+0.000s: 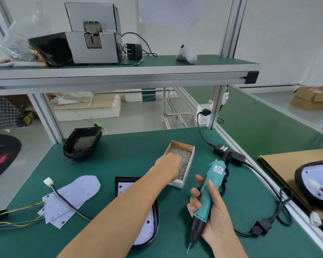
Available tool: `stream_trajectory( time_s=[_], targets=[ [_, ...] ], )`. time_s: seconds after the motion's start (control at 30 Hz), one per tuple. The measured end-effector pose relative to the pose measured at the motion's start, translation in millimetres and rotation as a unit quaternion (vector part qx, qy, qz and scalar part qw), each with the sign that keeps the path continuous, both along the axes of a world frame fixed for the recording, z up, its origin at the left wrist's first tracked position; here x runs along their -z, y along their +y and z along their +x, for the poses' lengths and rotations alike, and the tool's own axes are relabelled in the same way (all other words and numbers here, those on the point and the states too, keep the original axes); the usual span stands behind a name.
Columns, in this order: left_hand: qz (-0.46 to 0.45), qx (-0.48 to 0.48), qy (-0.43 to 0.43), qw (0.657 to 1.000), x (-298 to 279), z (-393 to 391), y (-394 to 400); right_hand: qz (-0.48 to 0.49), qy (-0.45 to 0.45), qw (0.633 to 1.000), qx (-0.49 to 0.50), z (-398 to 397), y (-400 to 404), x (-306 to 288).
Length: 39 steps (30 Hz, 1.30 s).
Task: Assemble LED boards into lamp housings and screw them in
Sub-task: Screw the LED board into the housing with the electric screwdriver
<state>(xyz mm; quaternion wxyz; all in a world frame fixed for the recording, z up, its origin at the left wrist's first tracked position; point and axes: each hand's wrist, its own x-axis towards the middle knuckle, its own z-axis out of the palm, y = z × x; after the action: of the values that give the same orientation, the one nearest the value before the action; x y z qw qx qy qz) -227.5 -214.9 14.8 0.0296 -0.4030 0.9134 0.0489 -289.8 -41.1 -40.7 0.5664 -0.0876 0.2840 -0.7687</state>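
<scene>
The small silvery metal screws (pixel 185 160) lay heaped in an open white cardboard box (pixel 191 152) on the green tabletop (pixel 134 151) — tiny, hard, smooth things that would likely slip and scatter, best pinched one at a time between fingertips. The left hand (pixel 169 164) reached forward with its arm stretched across the black lamp housing (pixel 156 216), fingers dipped among the screws; whether its grip had closed on one could not be told. Inside that housing lay a thin white LED board (pixel 147 233), probably stiff but fragile, better held by its edges. The right hand (pixel 211 211) had its grip wrapped around a teal electric screwdriver (pixel 206 194), bit pointing down toward the near edge — a cabled tool, probably fairly heavy.
</scene>
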Motion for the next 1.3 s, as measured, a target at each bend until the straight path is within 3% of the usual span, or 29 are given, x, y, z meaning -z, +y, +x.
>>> stream_trajectory(
  time_s=[0.33,0.73,0.9,0.97,1.03,1.07,1.13,1.17,1.2,1.23,1.3],
  targets=[
    [0.094,-0.027,0.033,0.995,6.7,3.4,-5.9,0.017,-0.001,1.0,0.014,1.3,0.4,-0.3],
    [0.085,-0.028,0.08,0.993,11.4,8.2,-0.4,0.028,0.007,0.999,0.024,3.4,0.4,-3.1],
    [0.126,-0.075,0.214,0.966,15.8,10.4,3.9,0.034,0.017,0.999,0.028,4.2,1.2,-3.4],
    [0.175,-0.119,0.333,0.919,14.8,13.3,5.7,0.038,0.022,0.999,0.03,4.2,1.2,-3.7],
    [0.251,-0.183,0.468,0.827,8.2,16.6,9.1,0.04,0.027,0.998,0.033,4.2,1.9,-4.3],
    [0.311,-0.218,0.532,0.757,4.1,18.7,10.2,0.04,0.028,0.998,0.035,4.5,2.2,-4.6],
    [0.458,-0.258,0.637,0.564,-7.8,27.5,14.1,0.037,0.026,0.998,0.038,5.1,3.3,-5.8],
    [0.521,-0.262,0.663,0.469,-13.6,34.7,16.9,0.036,0.025,0.998,0.04,5.1,3.5,-6.2],
    [0.568,-0.26,0.673,0.395,-18.4,43.4,20.8,0.036,0.025,0.998,0.041,5.0,4.0,-6.4],
    [0.601,-0.254,0.674,0.348,-21.6,53.4,25.9,0.036,0.027,0.998,0.042,4.8,4.1,-7.0],
    [0.636,-0.235,0.667,0.309,-24.4,75.5,41.7,0.032,0.036,0.998,0.041,4.7,5.2,-8.0]
  ],
)
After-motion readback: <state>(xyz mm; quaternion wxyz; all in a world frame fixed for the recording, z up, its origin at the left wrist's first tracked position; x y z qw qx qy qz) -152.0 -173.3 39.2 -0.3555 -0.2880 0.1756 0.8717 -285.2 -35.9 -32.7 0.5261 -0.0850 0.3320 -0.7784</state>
